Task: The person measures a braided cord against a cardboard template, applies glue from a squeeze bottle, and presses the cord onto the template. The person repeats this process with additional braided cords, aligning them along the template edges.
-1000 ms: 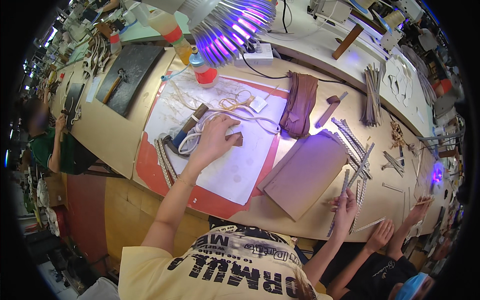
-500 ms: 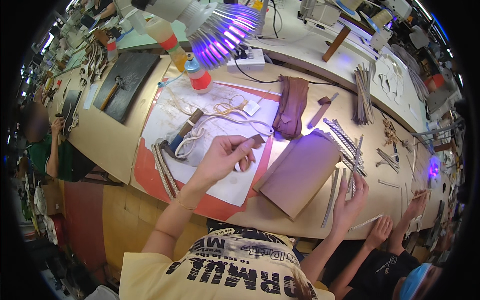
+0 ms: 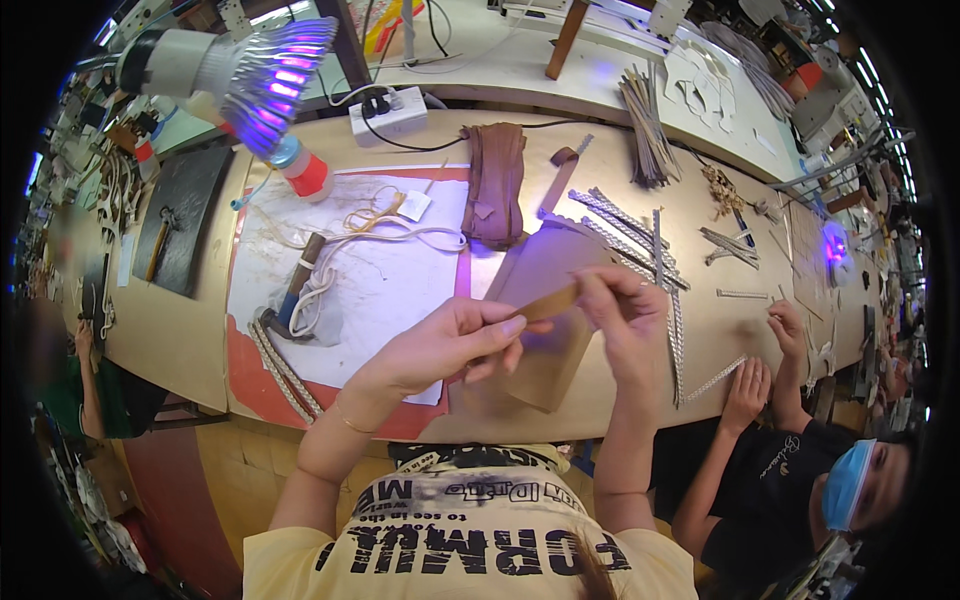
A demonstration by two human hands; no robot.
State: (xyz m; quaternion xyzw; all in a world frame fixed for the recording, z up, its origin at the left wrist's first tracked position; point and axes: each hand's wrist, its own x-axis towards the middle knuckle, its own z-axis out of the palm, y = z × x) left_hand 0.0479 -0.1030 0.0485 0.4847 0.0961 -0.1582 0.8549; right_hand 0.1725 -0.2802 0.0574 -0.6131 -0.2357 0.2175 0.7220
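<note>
A short brown strip (image 3: pixel 550 302) is stretched between my two hands, above the table. My left hand (image 3: pixel 455 345) pinches one end between thumb and fingers. At the other end, the fingers of my right hand (image 3: pixel 625 310) are closed on it. Under the strip lies a large folded brown sheet (image 3: pixel 545 365). Several braided strips (image 3: pixel 640 245) lie beyond and beside my right hand; a few touch the sheet's far edge.
Left of my hands, a hammer (image 3: pixel 300 285) and white cord (image 3: pixel 318 275) rest on white paper (image 3: pixel 390 280). A lamp (image 3: pixel 275 85) hangs above a red-banded bottle (image 3: pixel 305 170). Stacked brown strips (image 3: pixel 495 180) lie ahead. At right, a masked co-worker's hand (image 3: pixel 745 395) touches a braided strip.
My right hand has left the braided strips and come over to the brown strip in my left hand. Both hands now hold it. The view has turned to the right.
</note>
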